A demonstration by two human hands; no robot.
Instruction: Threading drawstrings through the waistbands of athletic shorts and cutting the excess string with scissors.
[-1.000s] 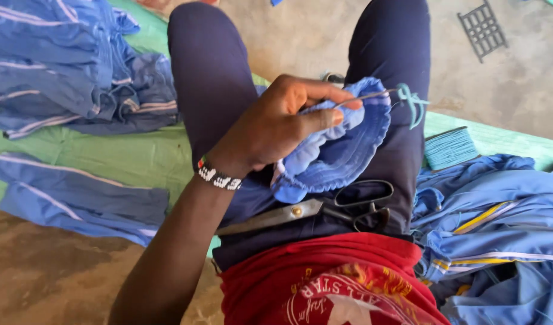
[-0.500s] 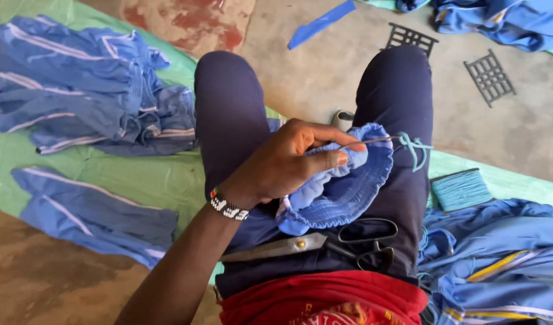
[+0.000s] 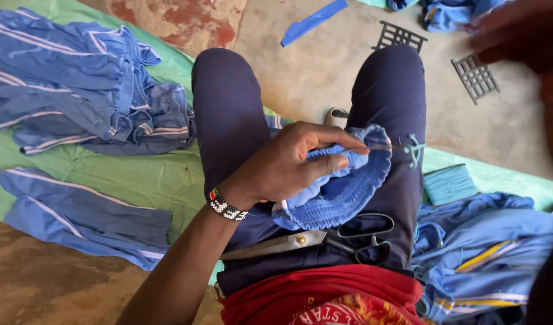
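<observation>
**2 hands, 1 blue waistband, 1 pair of scissors on the lap**

2 hands show here. The left hand (image 3: 288,165) lies over a gathered blue fabric piece (image 3: 342,192) on the person's right thigh, its thumb and fingers pinched together on the ruffled edge and on a thin needle-like tool (image 3: 381,147) that sticks out to the right. Just beyond the tool's tip sits 1 small knot of teal cord (image 3: 414,150) against the dark trouser leg. The left wrist wears 1 beaded bracelet (image 3: 227,206). The right hand (image 3: 517,36) is raised at the upper right edge of the head view, blurred; whether it is spread or closed I cannot tell.

1 pair of scissors (image 3: 324,239) with black handles lies across the lap, just below the fabric piece and touching the dark trousers.

On the green sheet (image 3: 156,174) to the left lie 2 groups of blue garments with white stripes: 1 crumpled pile (image 3: 78,84) and 1 flat-laid piece (image 3: 84,213) nearer the camera. At the right is 1 more heap of blue clothing (image 3: 493,247) with yellow stripes, and next to it 1 teal bundle of cord (image 3: 449,183). On the concrete floor (image 3: 312,72) lie 2 dark plastic grids (image 3: 476,75) and 1 blue fabric strip (image 3: 312,21).
</observation>
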